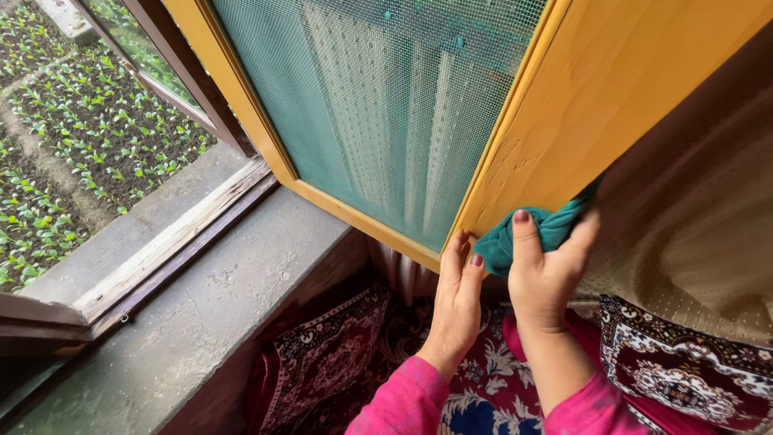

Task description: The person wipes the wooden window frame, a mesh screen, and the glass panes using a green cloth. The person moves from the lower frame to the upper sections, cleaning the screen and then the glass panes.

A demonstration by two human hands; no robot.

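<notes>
Our right hand (546, 274) grips a bunched teal cloth (523, 234), fingers closed around it, pressing it against the yellow frame (564, 121) of the screen (378, 97). Our left hand (457, 302) lies flat on the frame's lower corner, fingers extended. Patterned rug (338, 354) below.

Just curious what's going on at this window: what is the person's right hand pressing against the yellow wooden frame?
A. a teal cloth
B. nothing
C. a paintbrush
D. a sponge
A: the right hand grips a bunched teal cloth against the yellow frame.
</notes>
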